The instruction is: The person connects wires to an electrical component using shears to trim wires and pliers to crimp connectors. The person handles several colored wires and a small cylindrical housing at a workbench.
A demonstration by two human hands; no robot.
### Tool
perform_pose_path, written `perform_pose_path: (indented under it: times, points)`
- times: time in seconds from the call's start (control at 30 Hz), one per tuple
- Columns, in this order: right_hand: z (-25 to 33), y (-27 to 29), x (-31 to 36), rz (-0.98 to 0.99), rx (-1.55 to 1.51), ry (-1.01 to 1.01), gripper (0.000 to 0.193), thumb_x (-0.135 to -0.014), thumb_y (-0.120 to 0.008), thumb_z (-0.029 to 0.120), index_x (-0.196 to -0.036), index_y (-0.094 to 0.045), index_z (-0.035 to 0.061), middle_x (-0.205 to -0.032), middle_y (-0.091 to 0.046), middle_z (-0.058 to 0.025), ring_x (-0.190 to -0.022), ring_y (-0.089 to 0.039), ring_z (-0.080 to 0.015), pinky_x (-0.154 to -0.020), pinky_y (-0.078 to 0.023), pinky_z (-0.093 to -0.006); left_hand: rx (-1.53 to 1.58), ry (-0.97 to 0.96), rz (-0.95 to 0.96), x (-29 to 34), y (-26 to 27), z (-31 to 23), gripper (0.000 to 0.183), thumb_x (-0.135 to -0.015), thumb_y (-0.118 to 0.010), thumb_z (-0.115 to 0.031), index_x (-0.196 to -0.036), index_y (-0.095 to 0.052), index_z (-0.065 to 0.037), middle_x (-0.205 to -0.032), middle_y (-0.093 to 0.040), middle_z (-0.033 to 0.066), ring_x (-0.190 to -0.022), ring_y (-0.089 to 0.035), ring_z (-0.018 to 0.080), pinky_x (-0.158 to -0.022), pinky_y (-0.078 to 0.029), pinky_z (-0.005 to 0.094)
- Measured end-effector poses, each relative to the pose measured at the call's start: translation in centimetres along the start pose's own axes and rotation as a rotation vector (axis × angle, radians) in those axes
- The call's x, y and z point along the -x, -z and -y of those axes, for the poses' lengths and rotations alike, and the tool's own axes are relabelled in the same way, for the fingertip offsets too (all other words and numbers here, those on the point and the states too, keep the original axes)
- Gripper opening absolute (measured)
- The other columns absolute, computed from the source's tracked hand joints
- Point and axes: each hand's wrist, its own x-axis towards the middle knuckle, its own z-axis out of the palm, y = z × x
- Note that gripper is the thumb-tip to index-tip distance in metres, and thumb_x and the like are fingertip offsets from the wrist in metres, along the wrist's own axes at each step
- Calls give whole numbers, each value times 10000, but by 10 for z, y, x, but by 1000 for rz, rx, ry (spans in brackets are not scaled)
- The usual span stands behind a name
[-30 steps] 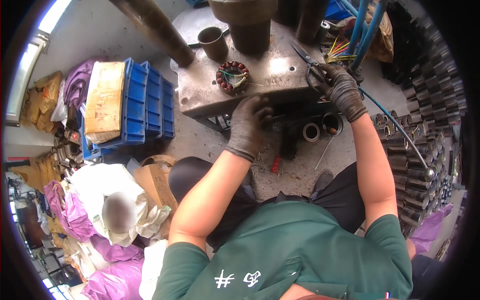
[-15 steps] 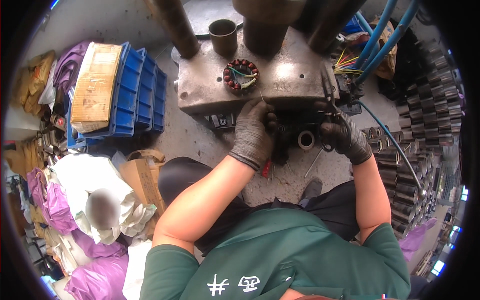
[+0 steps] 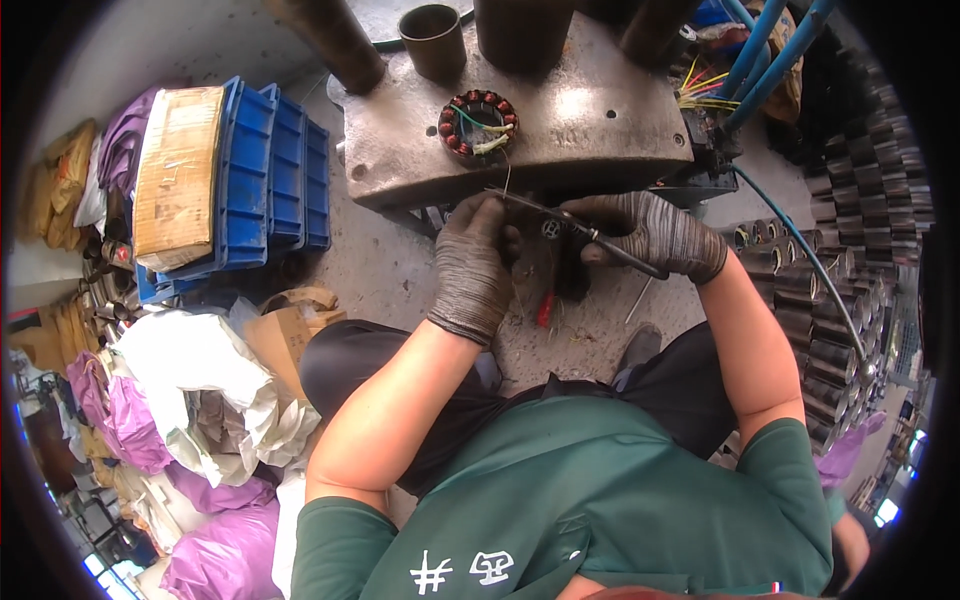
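Note:
A ring-shaped stator with copper-coloured coils and green and pale leads lies on the worn metal block. A thin wire runs from its lower edge toward me. My left hand, in a grey-black glove, is closed with thumb and forefinger pinching around the wire's end, just off the block's front edge. In my right hand, gloved alike, is a pair of long dark scissors. Their tips reach the wire at my left fingertips. Whether the blades are parted is too small to tell.
The metal block carries an upright metal sleeve and thick dark columns. Blue crates with a cardboard box stand left. Stacked metal cylinders and a teal hose are on the right. White and purple sacks lie lower left.
My right hand has swung the scissors leftward from upright by the block's right side to the wire. My left hand has shifted slightly left and down, still pinching. The stator stays on the block.

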Motion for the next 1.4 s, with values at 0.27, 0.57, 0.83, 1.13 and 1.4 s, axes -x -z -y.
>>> perform_pose_path:
  times: [0.27,0.57,0.83,1.13,1.4]
  points:
    - [14,16,-8,94,-126,-226,599,-913,-801,339,-1389,-633,17,-1046,-752,-78,-853,-645,-101,-775,-556,-313,-110,-48,22,-3,0,5,208,-1014,-654,-175,-1201,-654,-84,-935,-636,-4,-745,-589,101,-641,-512,243]
    - [4,19,-17,29,94,47,604,-893,-814,381,-1359,-661,28,-1170,-757,-119,-1059,-679,-161,-938,-540,-334,-192,-147,59,-8,-3,8,206,-1011,-646,-167,-1170,-652,-37,-902,-626,11,-721,-570,103,-632,-497,250]
    - [8,23,-15,58,-7,-52,612,-863,-844,338,-1358,-664,26,-1190,-758,-112,-1057,-682,-156,-939,-538,-330,-322,-189,82,-17,2,10,211,-1012,-587,-148,-1138,-674,-3,-874,-676,38,-733,-590,123,-681,-499,280]
    - [-22,46,31,-104,-264,24,637,-814,-883,266,-1361,-649,38,-1213,-737,-87,-1091,-664,-156,-978,-534,-339,-736,-161,257,-11,10,53,158,-1000,-665,-175,-1078,-717,-48,-875,-694,68,-732,-599,96,-652,-507,277]
    - [-85,70,11,-722,270,-8,356,-851,-802,195,-1127,-702,-7,-915,-741,-119,-870,-690,-178,-808,-561,-339,-1752,-437,857,14,-22,112,261,-952,-612,-215,-1151,-705,-74,-1081,-713,192,-1029,-677,408,-906,-535,510]
